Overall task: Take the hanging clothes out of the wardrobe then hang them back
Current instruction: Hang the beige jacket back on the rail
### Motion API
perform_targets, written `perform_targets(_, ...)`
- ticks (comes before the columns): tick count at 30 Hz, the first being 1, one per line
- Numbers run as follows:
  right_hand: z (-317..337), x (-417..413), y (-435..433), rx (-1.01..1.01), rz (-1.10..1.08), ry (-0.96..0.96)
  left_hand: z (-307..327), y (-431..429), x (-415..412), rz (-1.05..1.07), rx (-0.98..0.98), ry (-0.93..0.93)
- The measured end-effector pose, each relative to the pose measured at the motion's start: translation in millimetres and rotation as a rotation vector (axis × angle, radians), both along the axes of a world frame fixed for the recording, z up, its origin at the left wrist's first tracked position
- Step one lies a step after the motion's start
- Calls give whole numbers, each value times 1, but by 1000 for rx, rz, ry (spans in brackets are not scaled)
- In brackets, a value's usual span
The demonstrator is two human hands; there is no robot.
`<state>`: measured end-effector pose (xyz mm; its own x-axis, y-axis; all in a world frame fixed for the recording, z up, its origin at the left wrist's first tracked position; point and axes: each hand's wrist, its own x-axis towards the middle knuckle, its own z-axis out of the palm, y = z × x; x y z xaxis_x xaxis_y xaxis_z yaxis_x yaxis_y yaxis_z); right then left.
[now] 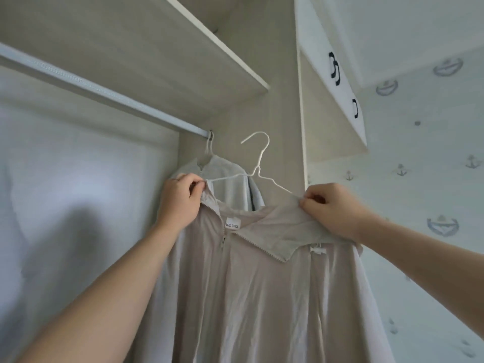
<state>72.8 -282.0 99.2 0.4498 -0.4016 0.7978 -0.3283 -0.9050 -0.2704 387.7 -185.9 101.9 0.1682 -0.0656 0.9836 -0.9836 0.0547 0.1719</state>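
Left hand: the left hand [180, 197] is raised with its fingers curled, and thumb and forefinger pinch the left end of the wire hanger together with the jacket's collar edge.
Right hand: the right hand [332, 208] is curled too, and pinches the hanger's right arm and the cloth of the shoulder beneath it.
Hanger: a white wire hanger [258, 167] is held up between the two hands. Its hook points left and hangs on nothing, standing to the right of the rail's end in front of the wardrobe's side panel.
Jacket: a pale beige zip jacket [248, 284] hangs from this hanger, front open at the top and collar folded out. A small white label [232, 222] shows inside the neck, with the zip pull [224, 239] just below it. The cloth falls out of view at the bottom.
Rail: a pale rail [104, 91] runs from upper left down to the side panel.
Second garment: a light grey garment [230, 184] hangs at the rail's far right end on its own white hanger [208, 145], behind the held jacket and partly hidden by it.
Shelf: a pale shelf [157, 61] sits above the rail.
Door: an open white door [314, 32] stands at the right, with dark handles [334, 65].
Wall: wallpaper [432, 153] with anchor prints fills the right side.
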Motion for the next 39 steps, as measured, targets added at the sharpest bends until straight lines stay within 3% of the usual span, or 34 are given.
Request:
perform_targets(7,66,137,-1,11,176,-60,55,0,116,200,2,209)
perform_targets(17,137,272,11,-67,227,-115,114,-2,223,223,-35,380)
perform_targets(25,161,329,26,-37,246,-151,133,4,262,41,-23,289)
perform_targets(33,155,361,17,-13,261,-90,121,-5,290,80,43,350)
perform_targets(39,157,370,12,-91,172,-24,114,-11,299,-21,-29,237)
